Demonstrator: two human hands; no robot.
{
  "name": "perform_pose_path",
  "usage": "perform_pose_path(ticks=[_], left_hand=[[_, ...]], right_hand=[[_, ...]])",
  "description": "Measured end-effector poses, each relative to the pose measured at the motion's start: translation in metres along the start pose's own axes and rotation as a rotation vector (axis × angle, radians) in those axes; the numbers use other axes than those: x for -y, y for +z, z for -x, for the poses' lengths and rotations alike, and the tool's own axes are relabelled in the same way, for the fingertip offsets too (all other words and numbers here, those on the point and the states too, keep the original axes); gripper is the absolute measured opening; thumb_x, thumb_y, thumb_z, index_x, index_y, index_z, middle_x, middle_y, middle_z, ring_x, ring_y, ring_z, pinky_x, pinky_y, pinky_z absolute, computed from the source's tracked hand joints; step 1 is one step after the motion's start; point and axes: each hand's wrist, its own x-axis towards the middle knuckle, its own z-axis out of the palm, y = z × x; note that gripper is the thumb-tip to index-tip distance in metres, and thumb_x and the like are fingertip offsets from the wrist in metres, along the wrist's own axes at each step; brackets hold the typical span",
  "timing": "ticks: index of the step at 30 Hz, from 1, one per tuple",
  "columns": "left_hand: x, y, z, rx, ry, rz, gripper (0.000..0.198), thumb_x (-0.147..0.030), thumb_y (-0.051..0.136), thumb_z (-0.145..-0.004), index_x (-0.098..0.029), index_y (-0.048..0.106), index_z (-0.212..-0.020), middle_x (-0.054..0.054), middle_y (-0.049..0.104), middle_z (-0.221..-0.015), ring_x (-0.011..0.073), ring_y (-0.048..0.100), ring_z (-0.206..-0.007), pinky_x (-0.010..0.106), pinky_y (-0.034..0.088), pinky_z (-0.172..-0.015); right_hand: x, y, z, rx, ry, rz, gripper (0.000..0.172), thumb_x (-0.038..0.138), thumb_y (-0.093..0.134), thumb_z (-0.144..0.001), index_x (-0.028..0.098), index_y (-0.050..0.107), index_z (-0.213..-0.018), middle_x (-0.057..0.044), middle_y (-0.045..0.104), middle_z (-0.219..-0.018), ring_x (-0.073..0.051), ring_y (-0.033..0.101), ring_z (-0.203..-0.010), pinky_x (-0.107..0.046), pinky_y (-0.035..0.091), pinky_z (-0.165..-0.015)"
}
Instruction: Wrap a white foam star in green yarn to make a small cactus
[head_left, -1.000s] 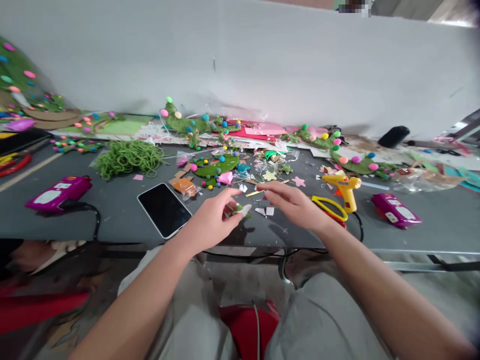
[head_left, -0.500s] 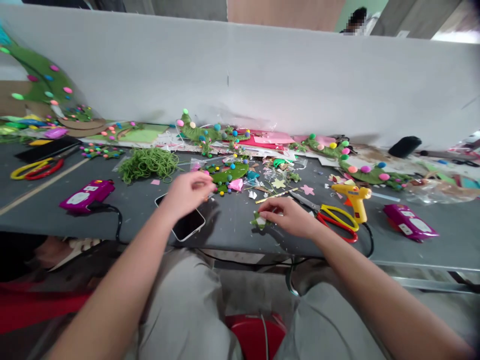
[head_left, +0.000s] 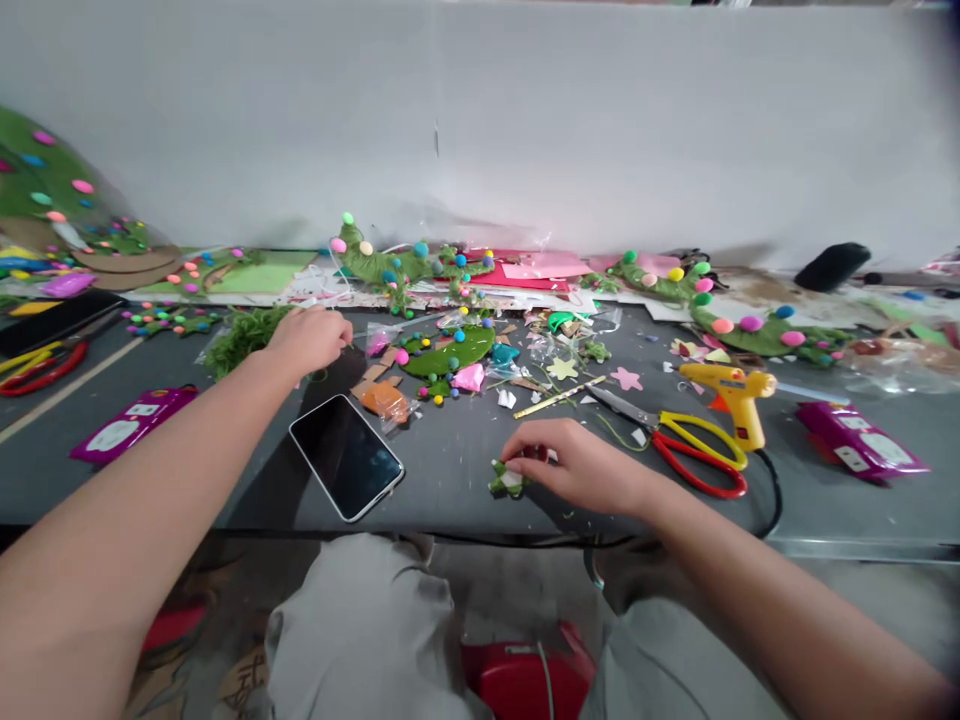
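My right hand pinches a small green yarn-wrapped star with a pale middle, low over the front of the table. At the right edge of a tangled pile of green yarn is my left hand, its fingers curled down and together. What those fingertips hold, if anything, is hidden. Below my left hand lies a phone with a dark screen. Scissors with red and yellow handles rest right of my right hand, beside a yellow glue gun.
Purple packets lie at left and right. Behind my hands are a green felt leaf with pom-poms, an orange clay packet, a pink star and scraps. A white partition stands along the back.
My left hand has moved left from above the table's middle to the yarn pile, uncovering the phone and the orange packet. My right hand still holds the star. The view has tilted down.
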Motion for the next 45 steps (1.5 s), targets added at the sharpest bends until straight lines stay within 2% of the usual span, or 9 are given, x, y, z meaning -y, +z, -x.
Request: perform_pose_path(ticks=[5,12,18,23,32,36,40,42,45], left_hand=[[-0.023,-0.010,0.013,-0.052,0.015,0.112,0.014,-0.031,0.066,-0.081,-0.021,0.076,-0.085,0.006,0.076,-0.093,0.0256,0.067,-0.090,0.035,0.048,-0.087],[-0.123,-0.021,0.094,-0.327,0.291,0.469,0.015,-0.031,0.068,-0.089,-0.021,0.078,-0.088,0.006,0.076,-0.100,0.0197,0.068,-0.093,0.030,0.051,-0.080],[-0.178,-0.001,0.148,-0.351,0.487,0.485,0.022,-0.011,0.055,-0.093,-0.019,0.075,-0.088,0.007,0.074,-0.100,0.0162,0.068,-0.091,0.029,0.053,-0.085],[-0.188,0.011,0.159,-0.386,0.433,0.607,0.012,-0.013,0.060,-0.091,-0.020,0.070,-0.089,0.005,0.074,-0.093,0.0163,0.069,-0.085,0.029,0.054,-0.080],[-0.152,0.014,0.165,-0.014,0.289,0.940,0.063,-0.028,0.079,-0.082,-0.026,0.052,-0.139,0.012,0.066,-0.136,0.0248,0.067,-0.121,0.039,0.055,-0.102],[-0.102,0.026,0.129,-0.089,0.140,0.862,0.061,-0.036,0.076,-0.081,-0.022,0.056,-0.137,0.013,0.057,-0.149,0.0284,0.057,-0.136,0.044,0.047,-0.113],[-0.044,0.024,0.078,-0.344,-0.093,0.700,0.036,-0.030,0.067,-0.082,-0.016,0.064,-0.116,0.012,0.069,-0.127,0.0278,0.064,-0.122,0.044,0.049,-0.108],[-0.020,0.016,0.064,-0.376,-0.160,0.626,0.030,-0.026,0.067,-0.081,-0.014,0.066,-0.108,0.008,0.071,-0.114,0.0251,0.065,-0.110,0.045,0.048,-0.107],[0.007,0.004,0.056,-0.361,-0.178,0.529,0.026,-0.022,0.067,-0.079,-0.013,0.068,-0.103,0.001,0.067,-0.106,0.0177,0.058,-0.097,0.041,0.044,-0.107]], right_hand=[[-0.011,0.000,-0.004,-0.039,-0.025,0.062,0.015,0.013,0.060,-0.091,0.016,0.074,-0.094,-0.007,0.073,-0.095,-0.015,0.063,-0.081,-0.030,0.049,-0.078],[-0.009,0.009,-0.021,-0.314,0.051,-0.216,0.031,0.043,0.062,-0.097,0.016,0.074,-0.105,-0.010,0.071,-0.105,-0.018,0.065,-0.088,-0.031,0.052,-0.077],[0.018,0.022,-0.035,-0.069,0.109,-0.885,0.052,0.065,0.062,-0.092,0.013,0.073,-0.095,-0.009,0.071,-0.095,-0.015,0.065,-0.082,-0.028,0.051,-0.072],[0.017,0.028,-0.030,0.001,0.093,-0.957,0.050,0.062,0.073,-0.084,0.013,0.072,-0.085,-0.005,0.068,-0.081,-0.012,0.059,-0.073,-0.025,0.045,-0.067],[0.027,0.031,-0.034,-0.202,0.057,-0.588,0.030,0.044,0.068,-0.088,0.015,0.073,-0.081,-0.004,0.069,-0.076,-0.013,0.055,-0.066,-0.028,0.043,-0.063],[0.039,0.027,-0.026,-0.338,-0.177,-0.332,0.026,0.037,0.061,-0.094,0.017,0.072,-0.082,-0.007,0.068,-0.089,-0.017,0.060,-0.084,-0.030,0.048,-0.076],[0.048,0.005,-0.011,-0.359,-0.293,-0.785,0.023,0.030,0.064,-0.090,0.020,0.067,-0.069,-0.008,0.069,-0.115,-0.023,0.060,-0.117,-0.041,0.048,-0.101],[0.046,-0.018,-0.001,-0.360,-0.270,-1.149,0.029,0.030,0.062,-0.089,0.021,0.060,-0.061,-0.002,0.067,-0.079,-0.020,0.066,-0.092,-0.042,0.052,-0.092],[0.025,-0.068,0.025,-0.594,-0.255,-1.399,0.039,0.022,0.046,-0.096,0.019,0.060,-0.059,0.009,0.048,-0.051,-0.004,0.039,-0.049,-0.030,0.043,-0.062]])
